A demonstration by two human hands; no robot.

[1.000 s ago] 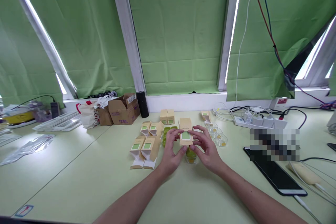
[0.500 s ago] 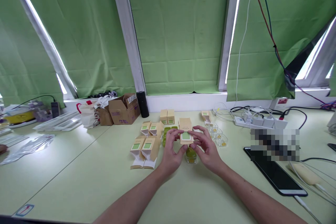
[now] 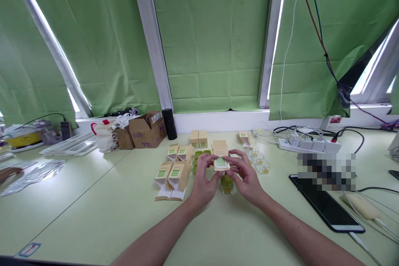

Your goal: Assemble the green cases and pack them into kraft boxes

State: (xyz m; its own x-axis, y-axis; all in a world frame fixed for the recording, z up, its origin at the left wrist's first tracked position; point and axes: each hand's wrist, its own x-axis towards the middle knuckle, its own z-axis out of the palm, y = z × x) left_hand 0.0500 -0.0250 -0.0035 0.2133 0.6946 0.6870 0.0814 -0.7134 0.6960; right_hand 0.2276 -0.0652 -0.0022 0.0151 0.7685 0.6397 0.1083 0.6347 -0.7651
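Observation:
Both hands hold one small kraft carton with a green-and-white label and a raised back flap. My left hand grips its left side, fingertips at the label's edge and thumb at the lower front. From the right, my right hand pinches it the same way. Just below the carton stands a small clear jar with green contents. More green jars stand behind my left hand, partly hidden. To the left are several unfolded cartons with green labels. Clear lids or cups lie beyond my right hand.
Two closed cartons and one open carton stand at the back. Left are a cardboard box, a black cylinder and clear plastic bags. Right are a phone and a power strip with cables.
The carton's front has tipped slightly in my fingers; both my hands stay in nearly the same place. At the far left, another person's hand has reached further into view over the plastic bags.

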